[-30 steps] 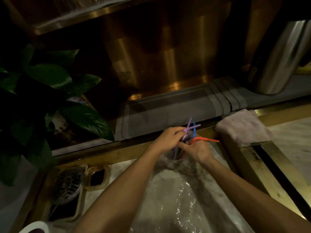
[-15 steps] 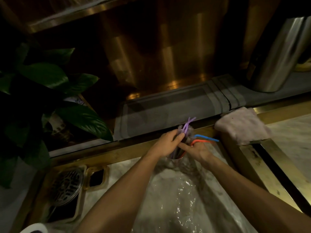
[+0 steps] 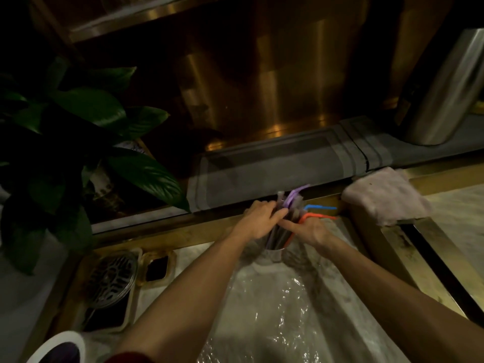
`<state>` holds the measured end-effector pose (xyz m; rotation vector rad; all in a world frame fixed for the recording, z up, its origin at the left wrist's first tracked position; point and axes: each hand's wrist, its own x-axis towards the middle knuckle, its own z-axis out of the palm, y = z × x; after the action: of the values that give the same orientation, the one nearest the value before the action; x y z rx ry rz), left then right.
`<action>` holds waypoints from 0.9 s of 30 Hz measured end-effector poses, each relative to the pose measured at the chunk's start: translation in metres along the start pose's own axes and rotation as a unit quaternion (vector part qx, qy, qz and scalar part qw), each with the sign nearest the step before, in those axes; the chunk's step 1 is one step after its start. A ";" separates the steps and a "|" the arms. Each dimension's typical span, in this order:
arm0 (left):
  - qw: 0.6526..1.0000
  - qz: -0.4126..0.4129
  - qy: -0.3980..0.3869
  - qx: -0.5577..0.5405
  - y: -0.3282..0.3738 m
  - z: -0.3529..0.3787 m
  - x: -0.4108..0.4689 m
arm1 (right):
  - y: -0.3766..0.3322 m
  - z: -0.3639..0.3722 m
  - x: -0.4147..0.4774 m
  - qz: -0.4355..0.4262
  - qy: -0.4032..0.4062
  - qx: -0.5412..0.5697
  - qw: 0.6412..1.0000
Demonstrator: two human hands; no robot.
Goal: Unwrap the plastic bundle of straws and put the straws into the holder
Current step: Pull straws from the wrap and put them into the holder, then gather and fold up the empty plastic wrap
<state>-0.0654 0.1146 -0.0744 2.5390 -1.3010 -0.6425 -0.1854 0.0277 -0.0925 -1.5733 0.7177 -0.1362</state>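
Purple straws (image 3: pixel 293 199) — two hands, one holder (image 3: pixel 275 251)

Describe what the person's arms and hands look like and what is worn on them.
Both forearms are bare, without watch, bracelet or gloves. The left hand and right hand show no rings in this dim light. A dark red sleeve edge shows at the bottom of the view.

crinkly clear plastic wrap (image 3: pixel 264 318): glossy, wet-look glare | thin coloured plastic straws (image 3: pixel 296 199): smooth, matt | small shiny metal holder cup (image 3: pixel 273 255) | pinkish cloth rag (image 3: pixel 385 203): rough, fuzzy | tall brushed-steel cylinder (image 3: pixel 445 93): satin | gold backsplash panel (image 3: pixel 262 74): polished
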 end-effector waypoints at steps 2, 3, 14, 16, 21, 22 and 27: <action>1.000 -0.005 -0.003 0.016 -0.005 -0.001 -0.003 | 0.004 -0.002 -0.003 -0.002 -0.013 -0.017 1.000; 1.000 -0.002 -0.002 0.026 -0.006 -0.003 -0.006 | 0.005 -0.004 -0.004 -0.007 -0.028 -0.032 0.999; 1.000 -0.012 0.012 0.020 -0.010 -0.031 -0.045 | -0.015 -0.023 -0.030 0.025 -0.073 -0.298 0.952; 0.999 -0.010 0.018 0.026 -0.009 -0.033 -0.055 | -0.020 -0.025 -0.034 0.045 -0.089 -0.345 0.933; 0.997 -0.013 0.064 0.031 -0.011 -0.046 -0.078 | -0.060 -0.021 -0.046 -0.019 -0.134 -0.439 0.888; 0.996 -0.014 0.078 0.032 -0.014 -0.048 -0.084 | -0.062 -0.018 -0.046 -0.005 -0.122 -0.454 0.883; 0.988 -0.053 0.135 0.054 -0.029 -0.067 -0.117 | -0.101 0.010 -0.062 -0.117 -0.078 -0.562 0.815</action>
<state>-0.0729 0.2260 0.0061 2.6803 -1.1427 -0.2403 -0.1936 0.0643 0.0208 -2.7741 0.4572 0.3047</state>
